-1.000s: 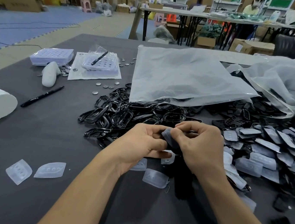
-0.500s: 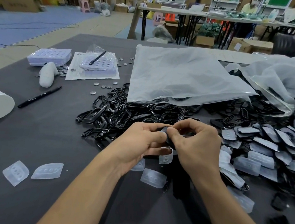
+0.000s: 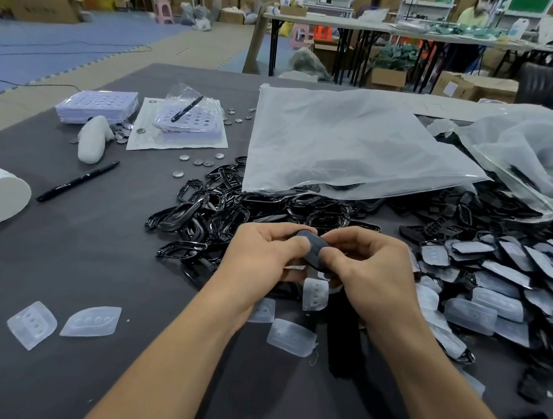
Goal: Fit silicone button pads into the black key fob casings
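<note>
Both hands [image 3: 314, 262] grip one casing [image 3: 312, 248] beside heaped frames [image 3: 205, 215].

Table [image 3: 54, 270]: plain dark grey. Key fob casing [image 3: 312, 249], centre of frame: black. Casing frames [image 3: 205, 215], heaped left of centre: glossy black. Silicone button pads [image 3: 91, 321], lower left: translucent white, patterned with round dimples. Marker pen [image 3: 76, 181], left: black. Trays [image 3: 97, 106], upper left: pale lilac, with a grid of round holes. Plastic bag [image 3: 345, 141], upper centre: milky white. Floor mat [image 3: 46, 42], upper left: blue.

Black casing [image 3: 310, 250] pinched between hands; translucent pads [image 3: 291, 337] lie below.
</note>
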### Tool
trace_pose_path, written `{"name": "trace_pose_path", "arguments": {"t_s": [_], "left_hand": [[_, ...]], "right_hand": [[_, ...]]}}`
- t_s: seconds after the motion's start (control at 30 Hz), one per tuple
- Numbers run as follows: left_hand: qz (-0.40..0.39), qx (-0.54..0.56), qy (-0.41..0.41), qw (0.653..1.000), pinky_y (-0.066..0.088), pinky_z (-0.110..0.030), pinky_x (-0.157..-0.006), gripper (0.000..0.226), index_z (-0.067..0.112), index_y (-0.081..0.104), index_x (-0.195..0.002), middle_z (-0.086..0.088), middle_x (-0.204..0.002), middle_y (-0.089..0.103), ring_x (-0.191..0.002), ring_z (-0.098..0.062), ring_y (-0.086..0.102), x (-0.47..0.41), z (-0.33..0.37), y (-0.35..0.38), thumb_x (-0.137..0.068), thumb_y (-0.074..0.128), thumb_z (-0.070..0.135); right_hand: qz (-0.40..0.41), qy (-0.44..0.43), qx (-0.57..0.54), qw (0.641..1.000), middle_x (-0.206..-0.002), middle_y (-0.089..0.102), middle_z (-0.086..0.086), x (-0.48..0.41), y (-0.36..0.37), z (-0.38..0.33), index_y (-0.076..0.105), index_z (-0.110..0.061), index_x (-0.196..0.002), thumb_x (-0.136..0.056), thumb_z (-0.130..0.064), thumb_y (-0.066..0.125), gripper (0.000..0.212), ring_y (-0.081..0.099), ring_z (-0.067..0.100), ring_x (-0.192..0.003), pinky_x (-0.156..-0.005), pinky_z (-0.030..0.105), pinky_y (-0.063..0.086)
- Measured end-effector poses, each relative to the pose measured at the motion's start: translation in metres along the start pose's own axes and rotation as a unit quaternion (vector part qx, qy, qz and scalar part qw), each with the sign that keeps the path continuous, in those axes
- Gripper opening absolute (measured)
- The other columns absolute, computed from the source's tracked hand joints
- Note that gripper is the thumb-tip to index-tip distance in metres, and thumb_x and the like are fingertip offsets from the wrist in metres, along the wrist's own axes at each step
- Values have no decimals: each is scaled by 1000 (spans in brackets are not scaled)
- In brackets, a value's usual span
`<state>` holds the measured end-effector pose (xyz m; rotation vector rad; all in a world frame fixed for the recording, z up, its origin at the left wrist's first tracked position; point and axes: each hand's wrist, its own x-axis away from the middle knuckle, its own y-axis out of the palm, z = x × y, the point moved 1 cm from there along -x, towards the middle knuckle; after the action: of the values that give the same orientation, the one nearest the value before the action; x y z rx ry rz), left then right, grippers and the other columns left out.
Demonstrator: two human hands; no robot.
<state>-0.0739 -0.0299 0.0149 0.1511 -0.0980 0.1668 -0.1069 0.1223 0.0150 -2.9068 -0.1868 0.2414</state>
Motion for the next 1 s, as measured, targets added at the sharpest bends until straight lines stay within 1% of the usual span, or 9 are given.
{"name": "trace_pose_path", "arguments": {"t_s": [0.07, 0.17, 0.23, 0.33, 0.43, 0.53, 0.67, 0.83, 1.0], "left_hand": [[16, -25, 16, 999, 57, -21, -59, 28, 18, 84, -85, -11, -83, 80, -67, -17, 76, 2, 2, -2, -97, 64, 1], [35, -31, 28, 998, 56, -20, -56, 41, 24, 83, -72, -9, -76, 79, -62, -16, 75, 3, 3, 0, -97, 64, -2], [44, -8, 30, 999, 57, -20, -56, 41, 21, 82, -71, -10, -75, 79, -61, -17, 75, 4, 4, 2, -97, 63, -4], [54, -8, 36, 998, 59, -22, -60, 32, 19, 82, -78, -10, -79, 80, -65, -18, 76, 5, 4, 3, -96, 66, -2], [80, -51, 62, 994, 56, -22, -57, 20, 22, 83, -79, -6, -76, 80, -59, -14, 71, 5, 2, 3, -90, 76, 7], [97, -100, 83, 987, 52, -23, -53, 10, 23, 83, -81, -3, -70, 78, -51, -13, 66, 4, 2, 2, -86, 81, 14], [120, -116, 99, 981, 53, -24, -48, 21, 26, 82, -73, -5, -63, 75, -47, -16, 65, 4, 3, 1, -86, 81, 10], [117, -101, 110, 982, 54, -23, -48, 41, 36, 80, -63, -3, -63, 75, -46, -16, 65, 7, 5, 5, -87, 78, 3], [121, -129, 118, 977, 57, -24, -51, 42, 40, 80, -67, 1, -63, 75, -49, -14, 68, 8, 5, 7, -91, 76, 5]], "right_hand": [[3, 4, -23, 1000, -73, 77, -1, 0, 0, 0, 79, -27, -77, -80, 4, 75, 32, 70, 10, -62, -55, 18, 52], [4, 27, -88, 996, -71, 76, 1, 0, 2, 0, 80, -22, -73, -82, 7, 75, 31, 65, 7, -58, -53, 16, 49], [2, 33, -113, 993, -70, 75, 0, 0, 3, 0, 80, -24, -73, -86, 0, 76, 28, 64, 7, -58, -53, 18, 49], [10, 10, -81, 997, -65, 73, -1, 0, 3, -1, 80, -28, -75, -90, -12, 77, 23, 61, 9, -54, -51, 22, 50], [34, -18, -25, 999, -66, 74, -1, -1, 2, 1, 80, -31, -76, -89, -14, 78, 21, 63, 11, -54, -54, 30, 54], [25, -25, -12, 999, -69, 76, -3, 1, 3, 0, 80, -31, -78, -87, -13, 78, 20, 66, 9, -57, -57, 28, 54], [15, -29, -23, 999, -72, 77, -5, 3, 6, 0, 80, -31, -79, -88, -15, 77, 18, 72, 10, -64, -59, 25, 54], [4, -37, -18, 999, -68, 75, -3, 2, 9, -2, 79, -29, -78, -88, -13, 78, 19, 66, 16, -52, -52, 23, 53], [-1, -19, -36, 999, -65, 74, 2, -2, 6, -1, 80, -26, -79, -90, -7, 76, 22, 62, 14, -48, -49, 25, 50]]}}
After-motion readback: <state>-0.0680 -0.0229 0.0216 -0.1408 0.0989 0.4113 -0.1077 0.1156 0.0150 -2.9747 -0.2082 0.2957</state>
